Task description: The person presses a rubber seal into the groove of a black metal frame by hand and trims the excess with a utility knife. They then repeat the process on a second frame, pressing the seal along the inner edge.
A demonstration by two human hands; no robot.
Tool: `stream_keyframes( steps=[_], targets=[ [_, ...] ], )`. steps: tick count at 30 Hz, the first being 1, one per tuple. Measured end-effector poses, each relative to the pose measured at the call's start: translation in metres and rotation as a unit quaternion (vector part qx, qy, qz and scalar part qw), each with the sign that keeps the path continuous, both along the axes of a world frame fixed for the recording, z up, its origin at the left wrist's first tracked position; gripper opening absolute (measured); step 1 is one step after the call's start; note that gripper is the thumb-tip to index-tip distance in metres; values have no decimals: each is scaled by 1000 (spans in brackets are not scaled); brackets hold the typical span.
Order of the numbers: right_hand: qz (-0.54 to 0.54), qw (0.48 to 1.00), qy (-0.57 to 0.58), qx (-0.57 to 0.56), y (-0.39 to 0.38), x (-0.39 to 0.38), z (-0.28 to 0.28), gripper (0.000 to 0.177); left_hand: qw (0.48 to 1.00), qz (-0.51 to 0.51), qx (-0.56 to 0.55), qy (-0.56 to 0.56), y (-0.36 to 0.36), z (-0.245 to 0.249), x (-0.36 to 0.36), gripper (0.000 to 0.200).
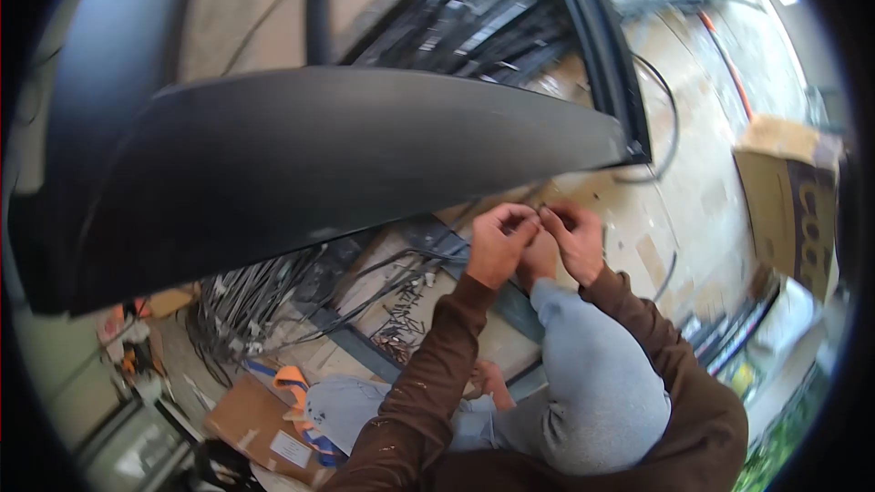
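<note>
My left hand (500, 241) and my right hand (574, 239) are close together in front of my knees, fingers pinched towards each other. Between the fingertips is something small and dark, too small to make out. Just beyond my hands, a long dark panel (346, 146) with a curved edge stretches from the far left to the centre right. Behind it stands a black frame (606, 46) with many dark strips (474, 14) inside it. My bare foot shows partly below my hands.
Grey cables (246, 296) lie bundled at the left, near small dark pieces (401, 333) on the floor. An open cardboard box (784, 205) stands at the right. A flat brown box (260, 424) and an orange and blue strap (292, 387) lie at lower left.
</note>
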State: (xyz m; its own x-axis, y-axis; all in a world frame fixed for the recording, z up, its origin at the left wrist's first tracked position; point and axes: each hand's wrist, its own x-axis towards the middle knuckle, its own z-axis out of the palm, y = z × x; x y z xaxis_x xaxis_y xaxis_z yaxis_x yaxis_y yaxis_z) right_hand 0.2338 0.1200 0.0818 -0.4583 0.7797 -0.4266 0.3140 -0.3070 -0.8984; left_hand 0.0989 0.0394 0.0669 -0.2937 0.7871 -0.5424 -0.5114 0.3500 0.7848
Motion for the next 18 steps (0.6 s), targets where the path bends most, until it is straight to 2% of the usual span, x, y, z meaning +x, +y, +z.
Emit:
stream_keyframes(
  steps=[2,4,9,12,13,16,17,18],
  targets=[
    [33,994,86,-63,0,-16,-11,19,999,32,-2,11,-16,8,-13,12],
    [116,988,91,-36,2,-39,-8,17,996,87,-3,21,-18,15,-33,12],
    [277,935,156,-161,-11,-96,16,18,966,256,7,16,-42,25,-84,11],
    [370,920,120,-58,-8,-120,8,23,952,305,16,33,-54,31,-106,11],
    [369,924,93,-32,-10,-129,18,30,947,318,16,47,-57,35,-112,12],
    [329,910,111,226,-2,-153,27,30,936,346,56,25,-69,42,-125,12],
    [333,929,109,122,4,-158,27,33,944,325,55,23,-77,38,-133,13],
    [337,933,95,83,8,-165,24,33,946,318,57,21,-82,39,-136,13]
  ],
)
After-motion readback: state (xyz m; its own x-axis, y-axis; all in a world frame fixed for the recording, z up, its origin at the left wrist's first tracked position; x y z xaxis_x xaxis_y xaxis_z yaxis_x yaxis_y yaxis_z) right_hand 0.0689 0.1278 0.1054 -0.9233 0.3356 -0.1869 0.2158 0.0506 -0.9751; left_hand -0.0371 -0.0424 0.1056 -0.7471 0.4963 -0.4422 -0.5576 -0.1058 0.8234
